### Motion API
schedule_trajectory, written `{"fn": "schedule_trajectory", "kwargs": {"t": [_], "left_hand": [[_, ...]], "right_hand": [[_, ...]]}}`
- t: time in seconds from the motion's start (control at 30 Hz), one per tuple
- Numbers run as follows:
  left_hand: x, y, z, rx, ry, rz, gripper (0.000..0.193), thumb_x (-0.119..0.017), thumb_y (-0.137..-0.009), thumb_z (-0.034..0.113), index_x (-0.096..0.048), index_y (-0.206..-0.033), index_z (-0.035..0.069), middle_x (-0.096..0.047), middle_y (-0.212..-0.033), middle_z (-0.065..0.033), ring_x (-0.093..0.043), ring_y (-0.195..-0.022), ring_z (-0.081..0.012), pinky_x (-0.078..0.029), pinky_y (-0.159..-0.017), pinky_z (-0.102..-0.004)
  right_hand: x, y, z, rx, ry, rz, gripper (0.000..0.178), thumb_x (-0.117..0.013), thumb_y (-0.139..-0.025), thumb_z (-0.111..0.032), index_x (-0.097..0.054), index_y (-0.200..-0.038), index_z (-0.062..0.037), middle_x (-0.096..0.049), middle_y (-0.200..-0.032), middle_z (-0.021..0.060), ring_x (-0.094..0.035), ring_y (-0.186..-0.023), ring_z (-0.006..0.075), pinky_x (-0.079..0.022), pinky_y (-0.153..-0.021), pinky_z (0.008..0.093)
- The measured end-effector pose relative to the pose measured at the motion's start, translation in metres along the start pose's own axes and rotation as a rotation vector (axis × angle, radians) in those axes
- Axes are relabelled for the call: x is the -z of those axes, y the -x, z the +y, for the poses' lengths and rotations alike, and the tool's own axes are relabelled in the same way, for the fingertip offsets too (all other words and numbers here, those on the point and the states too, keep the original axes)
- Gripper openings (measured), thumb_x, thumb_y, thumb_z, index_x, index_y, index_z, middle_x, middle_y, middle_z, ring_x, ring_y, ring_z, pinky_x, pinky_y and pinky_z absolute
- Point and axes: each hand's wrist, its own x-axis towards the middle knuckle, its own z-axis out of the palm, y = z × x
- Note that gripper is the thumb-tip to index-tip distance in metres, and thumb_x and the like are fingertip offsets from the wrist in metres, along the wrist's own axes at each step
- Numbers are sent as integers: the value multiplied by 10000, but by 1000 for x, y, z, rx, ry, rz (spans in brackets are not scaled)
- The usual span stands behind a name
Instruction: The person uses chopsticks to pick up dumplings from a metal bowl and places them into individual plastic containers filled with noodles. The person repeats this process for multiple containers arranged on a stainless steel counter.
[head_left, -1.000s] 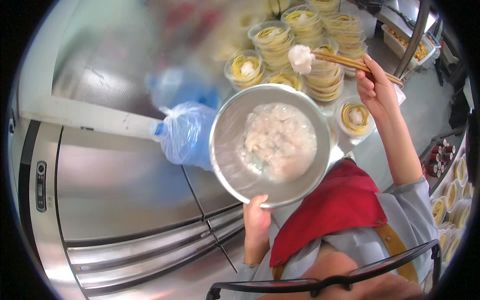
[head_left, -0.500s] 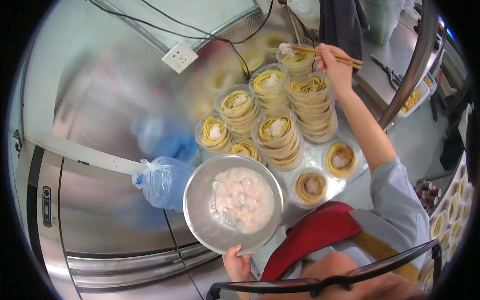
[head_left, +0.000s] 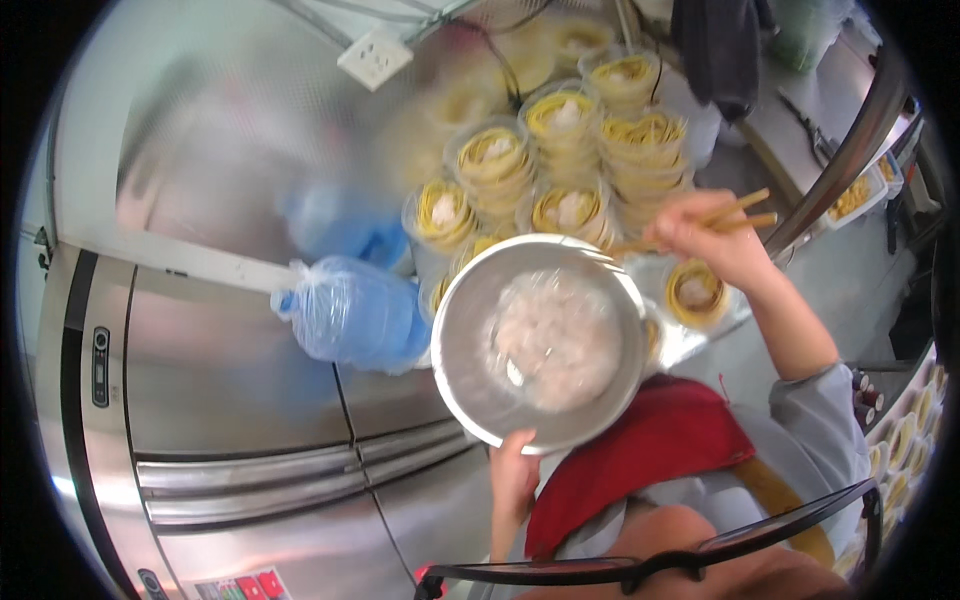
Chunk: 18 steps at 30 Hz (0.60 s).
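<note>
My left hand (head_left: 514, 478) grips the near rim of a wide steel bowl (head_left: 458, 385), holding it tilted toward me. Pale pink, wet raw pieces (head_left: 556, 335), perhaps shrimp or fish, lie in the bowl. A pair of wooden chopsticks (head_left: 742, 208) is held in my right hand (head_left: 702, 238), with the tips near the bowl's far right rim; I see no piece between them. Beyond the bowl stand stacked see-through plastic tubs (head_left: 497, 160) with yellow noodles, several topped with a pale piece. Another noodle tub (head_left: 697, 292) sits right of the bowl.
A blue water jug (head_left: 360, 315) in plastic wrap stands left of the bowl, before a steel fridge (head_left: 230, 390). A wall socket (head_left: 375, 60) and hanging cables are at the back. Right are a metal post (head_left: 850, 150), tongs (head_left: 806, 120) and a food tray (head_left: 855, 195).
My right hand has come back from the far tub to the bowl's rim, and the pale piece is gone from the chopsticks. The bowl appears farther right; the whole view has shifted.
</note>
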Motion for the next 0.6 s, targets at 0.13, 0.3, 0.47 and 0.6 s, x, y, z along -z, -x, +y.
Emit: {"fn": "schedule_trajectory", "kwargs": {"t": [0.13,0.3,0.47,0.6], "left_hand": [[21,-21,-19,90,-116,-165,404,-551,-852,88,-464,-1218,-59,-600,-1103,-180,-632,-948,-288,-538,-812,-419],[33,-22,-22,133,-169,-235,344,-503,-847,35,-497,-1173,-74,-619,-1053,-173,-650,-900,-305,-564,-713,-441],[50,-31,-23,139,-192,-301,333,-497,-854,41,-503,-1167,-72,-628,-1044,-160,-661,-866,-274,-573,-649,-390],[57,-36,-27,117,-229,-351,331,-506,-853,44,-512,-1162,-73,-630,-1028,-148,-655,-878,-248,-565,-673,-363]], "right_hand": [[-56,55,15,97,262,-239,88,-657,-858,-55,-661,-821,25,-606,-718,85,-566,-642,188,-433,-574,302],[-102,87,36,-50,298,-54,62,-652,-853,-17,-647,-838,43,-613,-777,103,-579,-671,212,-449,-602,318],[-129,106,47,-39,355,92,77,-637,-875,-25,-658,-882,49,-614,-770,106,-572,-631,167,-445,-573,292],[-142,100,67,184,511,223,84,-623,-886,-23,-663,-890,51,-600,-751,77,-545,-576,116,-418,-515,258]]}}
